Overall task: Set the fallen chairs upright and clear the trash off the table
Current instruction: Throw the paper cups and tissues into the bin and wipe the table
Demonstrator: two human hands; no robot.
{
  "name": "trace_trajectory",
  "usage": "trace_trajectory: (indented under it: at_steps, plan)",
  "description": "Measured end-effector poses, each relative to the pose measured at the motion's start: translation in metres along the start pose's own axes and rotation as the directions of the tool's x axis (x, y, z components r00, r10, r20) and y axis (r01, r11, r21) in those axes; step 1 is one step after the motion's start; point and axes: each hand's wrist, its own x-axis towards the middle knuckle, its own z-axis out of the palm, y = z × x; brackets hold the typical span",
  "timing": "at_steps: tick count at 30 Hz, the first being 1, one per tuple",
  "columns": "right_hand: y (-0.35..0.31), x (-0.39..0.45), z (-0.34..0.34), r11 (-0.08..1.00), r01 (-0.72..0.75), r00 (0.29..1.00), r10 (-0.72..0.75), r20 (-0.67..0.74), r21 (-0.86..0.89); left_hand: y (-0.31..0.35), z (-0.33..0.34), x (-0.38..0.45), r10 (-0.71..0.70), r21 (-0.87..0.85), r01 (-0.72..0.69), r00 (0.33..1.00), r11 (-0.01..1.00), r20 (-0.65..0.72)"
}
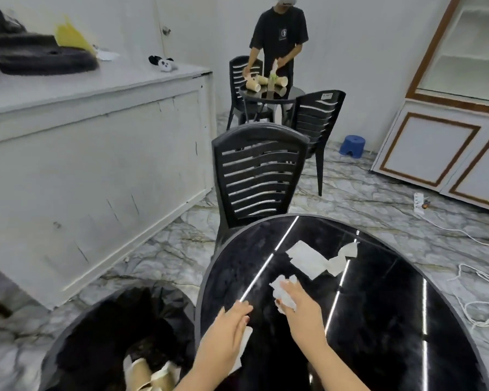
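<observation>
A round black glossy table (378, 320) fills the lower right. My right hand (301, 309) presses on a crumpled white tissue (283, 292) on the tabletop, fingers closed around it. My left hand (226, 337) is at the table's left edge, holding a white paper scrap (244, 348) beneath the palm. Further in lie a flat white napkin (307, 259) and a twisted white wrapper (345, 255). A black slatted chair (256, 176) stands upright behind the table.
A bin with a black liner (105, 337) stands lower left, with paper cups (147, 373) inside. A white counter (91, 142) runs along the left. Another person (277, 35) works at a far table (271, 94) with cups and chairs. Cables (480, 292) lie on the floor right.
</observation>
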Motion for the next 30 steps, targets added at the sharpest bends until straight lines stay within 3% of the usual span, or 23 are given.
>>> trace_trajectory:
  at_steps: [3,7,8,10,11,12,14,20,30]
  plan:
    - [-0.035,0.018,0.054,0.972,-0.016,0.994,-0.01,0.11,0.232,-0.021,-0.053,-0.006,-0.087,-0.006,0.087,0.988,0.996,-0.126]
    - [-0.073,0.022,0.125,0.988,0.037,0.962,-0.076,0.261,0.151,-0.061,-0.121,-0.024,-0.173,0.001,0.178,0.956,0.984,-0.235]
    - [-0.079,0.022,0.145,0.981,0.091,0.955,-0.134,0.265,0.171,-0.074,-0.135,-0.03,-0.202,-0.002,0.209,0.944,0.978,-0.261]
    - [-0.097,0.02,0.176,0.953,0.01,0.931,-0.119,0.344,0.303,-0.098,-0.158,-0.044,-0.252,-0.031,0.254,0.921,0.967,-0.299]
    - [-0.105,0.017,0.191,0.969,-0.007,0.92,-0.09,0.38,0.247,-0.11,-0.167,-0.052,-0.269,-0.044,0.269,0.911,0.962,-0.313]
    - [-0.104,0.014,0.206,0.983,0.153,0.924,-0.179,0.338,0.103,-0.122,-0.175,-0.061,-0.283,-0.051,0.282,0.904,0.958,-0.321]
    - [-0.111,0.008,0.234,0.983,0.184,0.92,-0.163,0.356,-0.026,-0.146,-0.185,-0.075,-0.306,-0.047,0.307,0.899,0.951,-0.314]
    - [-0.093,-0.007,0.298,0.998,0.038,0.914,-0.055,0.402,0.051,-0.212,-0.183,-0.095,-0.4,-0.048,0.404,0.871,0.914,-0.285]
    - [0.027,-0.003,0.389,0.978,-0.007,0.806,0.13,0.578,-0.21,-0.325,-0.111,-0.098,-0.546,0.009,0.557,0.816,0.83,-0.19]
